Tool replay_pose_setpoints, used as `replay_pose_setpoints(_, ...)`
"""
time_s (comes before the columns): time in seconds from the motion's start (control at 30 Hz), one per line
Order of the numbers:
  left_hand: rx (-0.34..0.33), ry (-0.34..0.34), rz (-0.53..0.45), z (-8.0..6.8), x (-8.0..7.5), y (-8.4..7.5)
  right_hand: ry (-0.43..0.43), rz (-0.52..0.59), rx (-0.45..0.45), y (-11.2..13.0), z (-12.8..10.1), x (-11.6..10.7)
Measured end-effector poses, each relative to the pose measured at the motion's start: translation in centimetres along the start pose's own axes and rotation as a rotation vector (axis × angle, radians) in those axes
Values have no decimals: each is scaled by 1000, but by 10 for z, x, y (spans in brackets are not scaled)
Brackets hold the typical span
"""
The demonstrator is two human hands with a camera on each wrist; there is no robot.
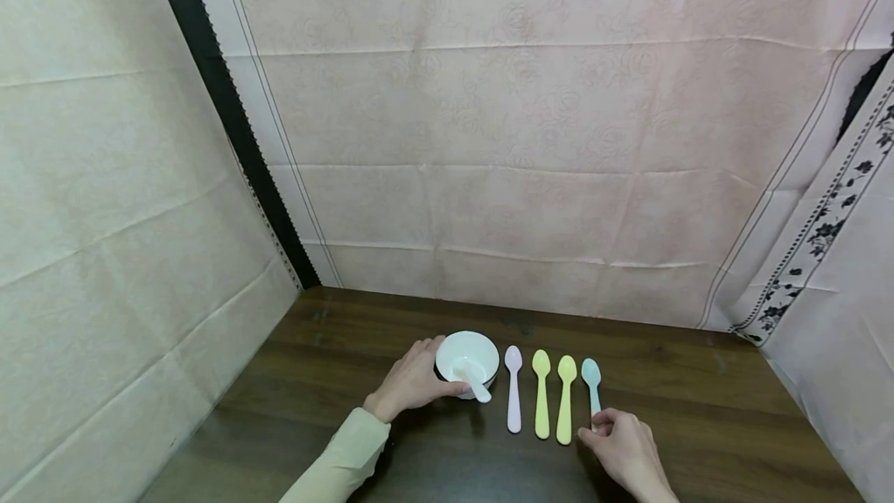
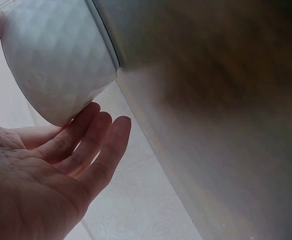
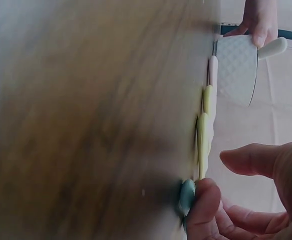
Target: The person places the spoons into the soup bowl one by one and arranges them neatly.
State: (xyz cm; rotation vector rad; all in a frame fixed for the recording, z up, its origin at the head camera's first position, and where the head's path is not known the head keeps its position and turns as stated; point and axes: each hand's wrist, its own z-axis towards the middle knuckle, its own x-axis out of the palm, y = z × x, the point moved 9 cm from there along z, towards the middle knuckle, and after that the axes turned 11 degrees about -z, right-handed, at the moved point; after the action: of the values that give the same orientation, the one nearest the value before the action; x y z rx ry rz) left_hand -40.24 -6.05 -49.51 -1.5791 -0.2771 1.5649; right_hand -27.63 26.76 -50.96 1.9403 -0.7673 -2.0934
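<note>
Pale, creased cloth [image 1: 531, 138] with a faint rose pattern hangs behind and to both sides of a dark wooden table [image 1: 698, 394]; a black strip [image 1: 230, 123] runs down the left seam, and the right sheet has a black floral border [image 1: 824, 231].

At the left, a cream sleeve [image 1: 342, 460] leads to the left hand [image 1: 412, 383], which cups the near left side of a small white bowl [image 1: 467, 355]. Its thumb lies along the bowl's near rim. From the left wrist view the fingers [image 2: 103, 135] are nearly straight and only lightly bent, their tips touching the bowl's faceted, diamond-patterned outer wall [image 2: 55, 60]. The bowl stands upright on the table, and a white spoon [image 1: 473, 380] rests in it with its handle sticking out over the near rim.

Just right of the bowl, four plastic spoons lie side by side, bowls away from the person, handles toward them, close but apart: a pale pink spoon [image 1: 514, 390], a yellow-green spoon [image 1: 541, 394], a yellow spoon [image 1: 565, 398] and a mint spoon [image 1: 592, 386].

The right hand [image 1: 625, 449] is at the near end of the mint spoon. The right wrist view shows a curled finger [image 3: 203, 205] pressed against the handle's end [image 3: 187, 195], with the thumb [image 3: 256, 160] held apart above it. The spoon lies flat on the wood. Whether the hand truly pinches it cannot be told.
</note>
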Motion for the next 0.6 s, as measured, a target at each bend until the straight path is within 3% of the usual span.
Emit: replay_pose_setpoints(0.6, 1, -4, -7, -1, 0, 1, 9, -21, 31, -13, 5, -5)
